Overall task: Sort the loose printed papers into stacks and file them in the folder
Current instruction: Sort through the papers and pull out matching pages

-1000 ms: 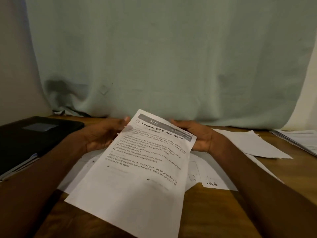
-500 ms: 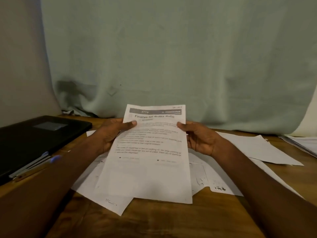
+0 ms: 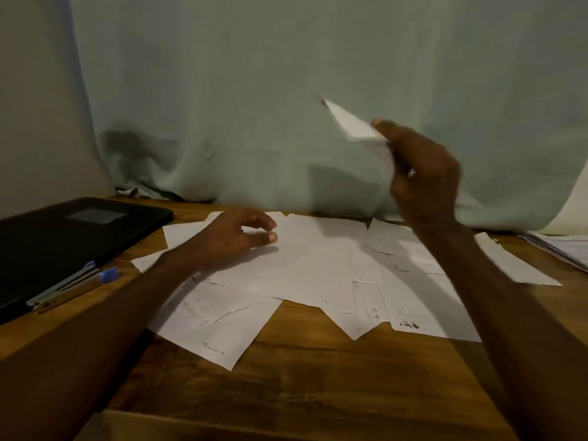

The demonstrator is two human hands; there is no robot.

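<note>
Right hand (image 3: 423, 173) pinches one sheet (image 3: 353, 125) aloft, blurred; left hand (image 3: 235, 237) hovers relaxed, holding nothing, over loose papers (image 3: 305, 265) mid-surface. Black folder (image 3: 63, 237) at surface's left edge, stack (image 3: 566, 246) at right edge. Best: square sheet w/ matching stack.

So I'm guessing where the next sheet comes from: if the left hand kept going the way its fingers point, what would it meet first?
Probably the loose papers: the left hand points right, low over them, though its height is unclear.
</note>
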